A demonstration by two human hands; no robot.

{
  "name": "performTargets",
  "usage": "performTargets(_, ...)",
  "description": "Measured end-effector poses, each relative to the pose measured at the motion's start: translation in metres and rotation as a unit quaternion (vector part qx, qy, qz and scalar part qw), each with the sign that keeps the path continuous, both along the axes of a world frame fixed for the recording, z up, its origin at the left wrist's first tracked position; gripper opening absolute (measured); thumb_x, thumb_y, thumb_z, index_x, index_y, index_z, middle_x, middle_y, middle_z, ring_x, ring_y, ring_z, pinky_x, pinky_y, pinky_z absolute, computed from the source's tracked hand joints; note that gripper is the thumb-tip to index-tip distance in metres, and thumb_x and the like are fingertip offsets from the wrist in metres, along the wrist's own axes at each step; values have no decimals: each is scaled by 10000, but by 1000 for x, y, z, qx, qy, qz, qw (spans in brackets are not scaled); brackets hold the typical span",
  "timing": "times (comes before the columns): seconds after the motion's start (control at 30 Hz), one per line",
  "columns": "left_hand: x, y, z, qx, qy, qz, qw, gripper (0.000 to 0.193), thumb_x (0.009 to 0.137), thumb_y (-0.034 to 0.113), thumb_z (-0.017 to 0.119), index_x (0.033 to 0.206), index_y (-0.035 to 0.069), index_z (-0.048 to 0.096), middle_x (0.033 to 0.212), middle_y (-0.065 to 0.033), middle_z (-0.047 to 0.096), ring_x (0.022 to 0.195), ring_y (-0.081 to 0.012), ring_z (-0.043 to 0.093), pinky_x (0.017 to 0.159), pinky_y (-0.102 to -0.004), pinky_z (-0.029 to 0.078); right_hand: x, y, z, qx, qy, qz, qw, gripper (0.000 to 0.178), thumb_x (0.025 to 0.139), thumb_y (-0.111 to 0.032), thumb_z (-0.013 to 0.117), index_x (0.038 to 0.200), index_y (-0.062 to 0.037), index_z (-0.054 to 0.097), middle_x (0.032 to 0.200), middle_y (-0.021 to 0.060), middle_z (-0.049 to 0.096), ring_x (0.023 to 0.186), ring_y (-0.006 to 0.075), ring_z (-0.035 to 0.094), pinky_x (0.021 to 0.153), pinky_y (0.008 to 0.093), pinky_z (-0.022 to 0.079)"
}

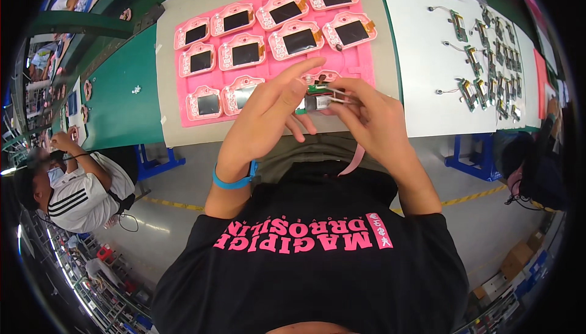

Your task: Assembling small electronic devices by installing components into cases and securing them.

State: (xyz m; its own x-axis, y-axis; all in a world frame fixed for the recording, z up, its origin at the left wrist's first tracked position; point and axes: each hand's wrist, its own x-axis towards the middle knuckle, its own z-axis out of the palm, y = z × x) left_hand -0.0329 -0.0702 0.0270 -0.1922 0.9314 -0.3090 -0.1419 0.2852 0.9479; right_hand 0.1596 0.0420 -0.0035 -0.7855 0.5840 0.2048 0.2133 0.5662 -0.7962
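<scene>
In front of me, at the near edge of the pink mat (185,99), is a small green circuit board (318,89) with a silver-grey block (318,103) beside it. My right hand (373,114) pinches metal tweezers (337,95), their tips pointing left at the board. My left hand (262,111) is at the board's left with its fingers apart, index stretched out above and other fingers below. Whether it touches the board cannot be made out. Behind the board a pink shell (329,75) shows partly. Several pink camera-shaped shells with dark screens (299,41) lie in rows on the mat.
On the white sheet (421,111) at right lie several small board assemblies with wires (469,93). A green work surface (125,99) extends to the left. One person (91,175) sits at left; another (537,157) is at right. Blue stands (159,160) are below the table.
</scene>
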Motion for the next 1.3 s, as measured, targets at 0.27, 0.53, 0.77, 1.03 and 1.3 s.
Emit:
performTargets(0.27,-4,-9,-2,15,-14,-3,1000,541,1128,391,570,1551,54,579,1127,-158,741,730,-178,698,586,-262,557,-8,-1,-10,-50,16,-8,999,367,857,-59,854,1212,-63,761,791,42,719,584,130,572,557,285,450)
performTargets(0.53,-14,-5,-5,114,467,6,877,626,850,200,857,1445,115,680,1190,-71,755,915,-204,679,814,-344,558,-15,-7,15,-22,-107,-88,990,253,854,-3,833,1087,-15,735,780,18,702,603,97,515,568,254,402)
performTargets(0.77,-14,2,-20,129,505,-10,853,684,759,181,909,1412,160,706,1245,-31,753,1036,-239,648,916,-375,542,-26,10,18,-40,-168,-54,984,210,829,1,848,956,-17,682,756,3,671,617,85,493,589,249,400)
performTargets(1.03,-19,2,-25,170,511,1,843,621,821,222,865,1400,100,673,1257,-50,719,1001,-258,626,907,-388,537,-26,27,14,-142,-132,-41,980,257,786,-40,888,895,-37,656,724,-19,596,634,82,424,600,242,360)
performTargets(1.3,-75,-32,30,144,473,103,863,634,735,222,949,1315,77,739,1152,-45,734,961,-225,612,911,-359,512,6,30,-6,-210,-32,-150,966,143,898,-53,783,954,-43,652,704,-14,543,628,96,414,599,263,351)
